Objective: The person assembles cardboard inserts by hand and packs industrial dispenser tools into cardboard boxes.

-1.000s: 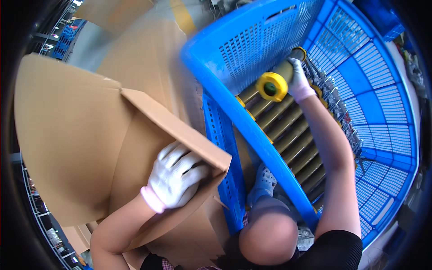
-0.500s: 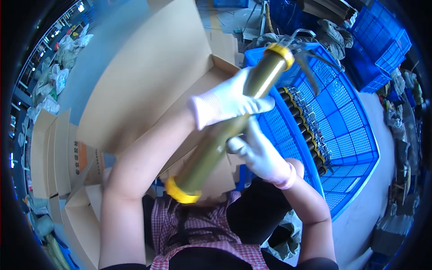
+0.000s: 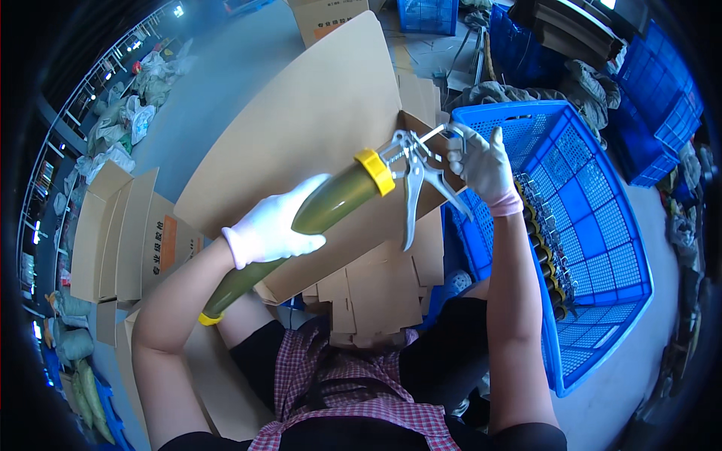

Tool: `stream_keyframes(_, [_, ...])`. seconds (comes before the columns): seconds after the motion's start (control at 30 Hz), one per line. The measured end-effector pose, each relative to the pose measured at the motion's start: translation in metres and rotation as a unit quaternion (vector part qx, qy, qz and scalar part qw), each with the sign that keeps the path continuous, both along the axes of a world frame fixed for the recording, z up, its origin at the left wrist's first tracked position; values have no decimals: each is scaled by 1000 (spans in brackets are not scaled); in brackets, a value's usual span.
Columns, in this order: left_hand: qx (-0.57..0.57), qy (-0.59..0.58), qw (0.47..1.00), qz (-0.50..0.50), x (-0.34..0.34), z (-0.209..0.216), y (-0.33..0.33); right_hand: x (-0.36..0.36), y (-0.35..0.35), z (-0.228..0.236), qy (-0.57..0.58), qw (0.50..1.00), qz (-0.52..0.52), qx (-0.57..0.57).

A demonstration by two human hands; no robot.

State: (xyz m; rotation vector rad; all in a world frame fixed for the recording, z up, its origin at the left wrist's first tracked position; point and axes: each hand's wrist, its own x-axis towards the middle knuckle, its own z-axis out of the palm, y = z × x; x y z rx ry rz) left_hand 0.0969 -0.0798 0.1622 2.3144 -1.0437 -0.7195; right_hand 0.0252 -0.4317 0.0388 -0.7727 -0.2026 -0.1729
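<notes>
A caulking gun (image 3: 340, 201) with an olive-gold barrel, yellow end rings and a silver trigger handle lies slantwise in front of me. My left hand (image 3: 282, 225), in a white glove, is wrapped round the middle of its barrel. My right hand (image 3: 483, 167), also gloved, has its fingers curled on the bent end of the metal rod behind the trigger, with the thumb sticking up. Both trigger levers hang free between my hands. Under the gun stands an open cardboard box (image 3: 301, 113) with its large flap raised.
On the right stands a blue plastic crate (image 3: 602, 331) holding a row of similar caulking guns (image 3: 543, 248). Flattened cardboard pieces (image 3: 376, 293) lie before my lap. Another open carton (image 3: 113, 240) is at the left, and blue crates (image 3: 654, 105) are stacked at the far right.
The gun has swung so its handle points less upward and sits nearer the middle. My right hand has left the barrel and moved up to the rod end; my left hand shifted down-left, still gripping.
</notes>
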Motion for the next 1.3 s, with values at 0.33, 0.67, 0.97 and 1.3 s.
stream_keyframes(0.33, [5,-77,996,-44,16,-25,-12,45,28,-13,47,993,-79,-77])
stream_keyframes(0.67, [46,249,967,19,63,-60,-41,35,7,-32,70,608,-526,-591])
stream_keyframes(0.97, [51,95,994,-34,111,-91,-66,-36,56,-37,-95,561,-285,-772])
stream_keyframes(1.3, [127,-289,949,-4,86,-109,-58,-145,-84,-16,159,697,-245,-655])
